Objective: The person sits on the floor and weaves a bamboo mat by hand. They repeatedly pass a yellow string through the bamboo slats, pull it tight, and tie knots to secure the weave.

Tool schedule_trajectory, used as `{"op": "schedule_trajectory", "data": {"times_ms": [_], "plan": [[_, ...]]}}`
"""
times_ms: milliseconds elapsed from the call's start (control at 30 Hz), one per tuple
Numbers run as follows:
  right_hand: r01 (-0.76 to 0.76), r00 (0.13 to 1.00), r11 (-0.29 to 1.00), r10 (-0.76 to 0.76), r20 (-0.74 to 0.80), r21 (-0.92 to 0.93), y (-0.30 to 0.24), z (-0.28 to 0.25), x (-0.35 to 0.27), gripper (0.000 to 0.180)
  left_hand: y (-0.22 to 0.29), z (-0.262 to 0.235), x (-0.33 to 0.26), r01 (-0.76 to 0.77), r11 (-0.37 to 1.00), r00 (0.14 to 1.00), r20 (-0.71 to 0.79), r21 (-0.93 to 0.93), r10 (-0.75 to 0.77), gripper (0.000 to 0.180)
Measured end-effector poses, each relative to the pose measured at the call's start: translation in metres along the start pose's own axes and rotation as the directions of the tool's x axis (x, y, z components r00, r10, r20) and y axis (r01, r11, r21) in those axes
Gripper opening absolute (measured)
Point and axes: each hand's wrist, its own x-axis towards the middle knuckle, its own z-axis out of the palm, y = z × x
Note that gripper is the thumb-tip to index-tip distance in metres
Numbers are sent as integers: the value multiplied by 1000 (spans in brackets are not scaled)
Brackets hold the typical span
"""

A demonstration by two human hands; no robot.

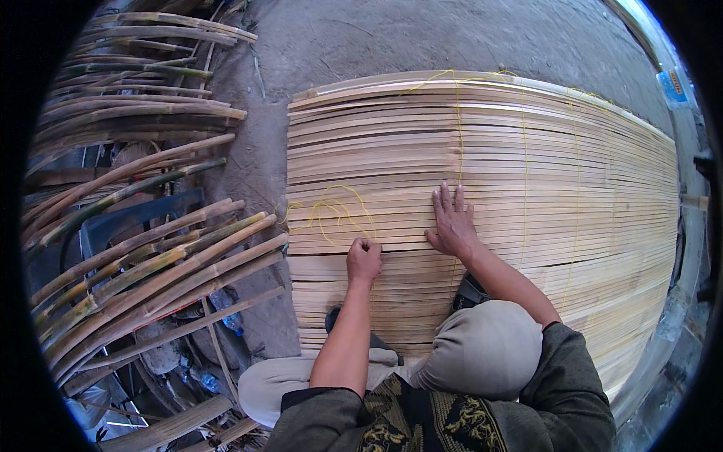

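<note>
A wide mat of thin, pale split-bamboo slats (407, 169) lies in front of me, its slats running left to right. Lines of thin yellow cord cross the slats. My left hand (364, 260) is closed in a pinch low over the mat's left part. A loose yellow cord (348, 188) loops over the slats and runs down to its fingertips. To the right, my right hand (453, 226) presses flat on the slats with fingers spread, beside one cord line. What lies under its palm is hidden.
Several bamboo poles (151, 162) are stacked along the left, over plastic bottles and clutter. Grey ground (361, 38) stretches beyond the mat's far edge. A blue-and-white container (674, 88) stands at the far right. My knees rest over the mat's near side.
</note>
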Motion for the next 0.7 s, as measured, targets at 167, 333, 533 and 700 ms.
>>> {"op": "schedule_trajectory", "data": {"times_ms": [167, 333, 533, 700], "plan": [[-7, 1000, 999, 8, 25, -32, -1, 1, 1, 99, 115, -31, -2, -40, 981, 980, 184, -191, 75, 10], [34, 999, 999, -33, 21, -23, 8, 4, 3, 98, 279, -112, -44, -560, 695, 792, -46, -450, 609, 27], [80, 996, 996, -81, 33, 39, 25, -62, -12, 81, 358, -199, -85, -843, 218, 389, -278, -492, 878, 30], [103, 988, 992, -93, 126, -75, 9, -148, -52, 68, 322, -192, -38, -657, 714, 746, 75, 242, 661, 53]]}}
